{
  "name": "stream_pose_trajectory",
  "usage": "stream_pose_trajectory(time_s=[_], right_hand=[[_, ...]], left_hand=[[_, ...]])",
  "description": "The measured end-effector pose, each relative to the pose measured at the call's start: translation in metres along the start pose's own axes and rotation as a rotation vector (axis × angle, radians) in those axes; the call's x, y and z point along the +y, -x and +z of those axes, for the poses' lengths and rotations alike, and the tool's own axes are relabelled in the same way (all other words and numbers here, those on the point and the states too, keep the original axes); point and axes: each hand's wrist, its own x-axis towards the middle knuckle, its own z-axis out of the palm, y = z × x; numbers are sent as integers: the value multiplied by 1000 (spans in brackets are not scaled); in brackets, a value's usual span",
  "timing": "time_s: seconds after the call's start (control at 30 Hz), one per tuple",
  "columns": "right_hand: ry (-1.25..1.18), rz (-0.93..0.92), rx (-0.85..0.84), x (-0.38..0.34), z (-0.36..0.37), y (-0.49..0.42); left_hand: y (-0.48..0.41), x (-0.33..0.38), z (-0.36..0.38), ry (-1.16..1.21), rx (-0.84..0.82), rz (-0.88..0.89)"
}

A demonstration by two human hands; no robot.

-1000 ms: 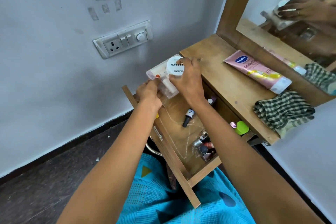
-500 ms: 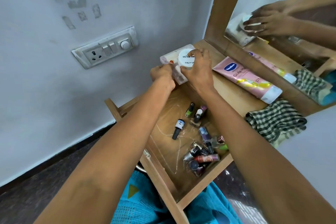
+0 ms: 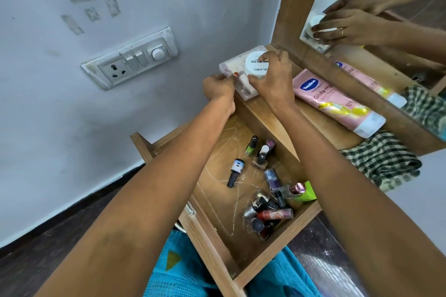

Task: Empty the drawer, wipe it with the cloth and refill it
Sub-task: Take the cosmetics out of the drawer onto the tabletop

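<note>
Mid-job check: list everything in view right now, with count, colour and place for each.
clear plastic box: one, see-through, left rear corner of the wooden table top.
white round jar: one, white, on top of that box.
pink lotion tube: one, pink, lying on the table top.
green-and-white checked cloth: one, crumpled at the table top's right edge.
open wooden drawer: one, brown, pulled out below the table top.
small cosmetic bottles: too many to count, mixed colours, some loose mid-drawer, a heap at its near right corner.
wood-framed mirror: one, brown frame, behind the table top.
white switch plate: one, on the grey wall, left.
left hand: one, grips the box's near end.
right hand: one, curled over the jar.
</note>
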Motion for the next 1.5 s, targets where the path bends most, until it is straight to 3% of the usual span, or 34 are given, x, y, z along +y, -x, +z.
stream_pose_trajectory(time_s=[0.6, 0.73, 0.9, 1.13, 1.3, 1.5], right_hand=[[1, 2, -48, 6, 0, -4], [-50, -33, 20, 5, -10, 24], [-113, -30, -32, 1, -23, 79], [76, 18, -140, 12, -17, 149], [329, 15, -208, 23, -5, 167], [337, 49, -227, 29, 3, 168]], left_hand=[[9, -26, -19, -29, -73, 47], [21, -45, -34, -152, -183, 94], [33, -78, -47, -469, -346, 268], [53, -95, -50, -759, -479, 489], [50, -106, -49, -799, -409, 554], [55, -109, -53, -774, -343, 596]])
